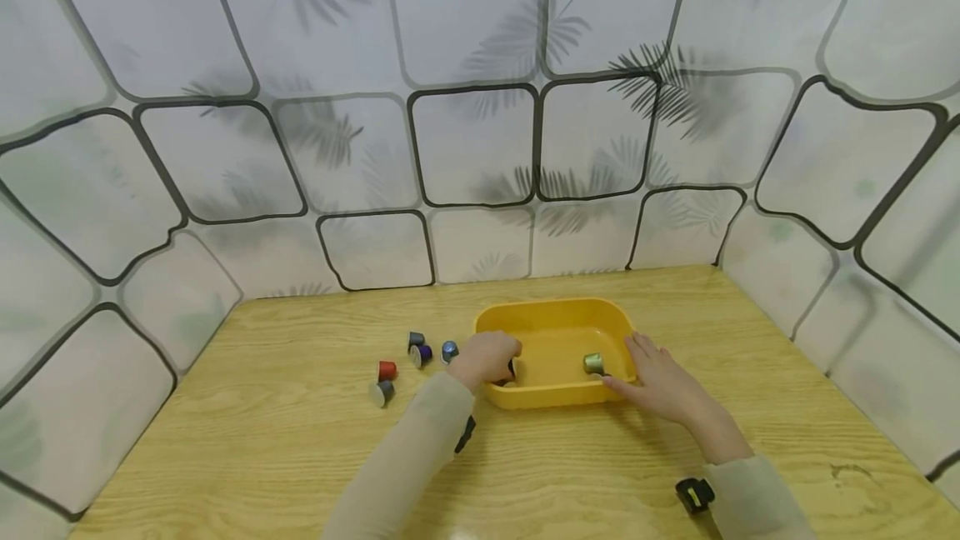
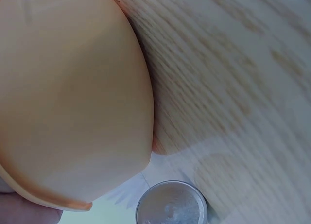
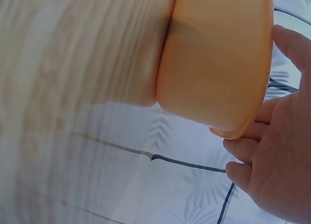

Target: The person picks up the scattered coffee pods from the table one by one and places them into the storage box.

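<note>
A yellow plastic tray stands on the wooden table. My left hand reaches over its left end, fingers bent down inside. Beside those fingers shows a dark coffee capsule with a pale rim; the fingertips are hidden, so I cannot tell whether they hold it. A green coffee capsule lies in the tray's right part. At the near right corner my right hand rests against the tray, thumb on the near rim and extended fingers along the right end. The right wrist view shows these fingers touching the rim.
Left of the tray lie loose capsules: a red one, a grey one, a purple one, a dark one and a blue one. A patterned cloth wall encloses the table at the back and sides.
</note>
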Demonstrator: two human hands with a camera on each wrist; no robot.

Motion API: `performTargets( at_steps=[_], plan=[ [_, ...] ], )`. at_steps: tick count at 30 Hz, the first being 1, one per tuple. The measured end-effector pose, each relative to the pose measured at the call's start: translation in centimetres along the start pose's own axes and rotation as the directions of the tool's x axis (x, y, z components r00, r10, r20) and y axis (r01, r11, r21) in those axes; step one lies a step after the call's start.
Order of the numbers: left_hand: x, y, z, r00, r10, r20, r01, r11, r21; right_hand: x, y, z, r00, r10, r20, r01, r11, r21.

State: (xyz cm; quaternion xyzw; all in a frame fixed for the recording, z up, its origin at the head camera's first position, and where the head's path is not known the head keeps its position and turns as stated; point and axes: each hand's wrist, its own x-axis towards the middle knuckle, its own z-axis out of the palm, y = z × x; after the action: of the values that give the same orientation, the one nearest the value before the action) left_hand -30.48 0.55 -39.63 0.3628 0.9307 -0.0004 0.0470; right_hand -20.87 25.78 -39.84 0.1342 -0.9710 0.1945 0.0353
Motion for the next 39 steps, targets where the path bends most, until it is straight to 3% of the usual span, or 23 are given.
performTargets(
  at_steps=[12, 39],
  plan=[
    [-0.12, 0.01, 0.08, 1.000, 0.000, -0.016, -0.001, 1.000, -0.006, 0.01, -0.08, -0.16, 1.000, -0.005, -0.003, 0.005, 1.000, -0.013],
    [0.05, -0.22, 0.09, 1.000, -0.027, 0.015, 0.028, 0.998, -0.059, -0.04, -0.08, -0.06, 1.000, 0.011, 0.010, -0.011, 1.000, 0.009]
  ],
)
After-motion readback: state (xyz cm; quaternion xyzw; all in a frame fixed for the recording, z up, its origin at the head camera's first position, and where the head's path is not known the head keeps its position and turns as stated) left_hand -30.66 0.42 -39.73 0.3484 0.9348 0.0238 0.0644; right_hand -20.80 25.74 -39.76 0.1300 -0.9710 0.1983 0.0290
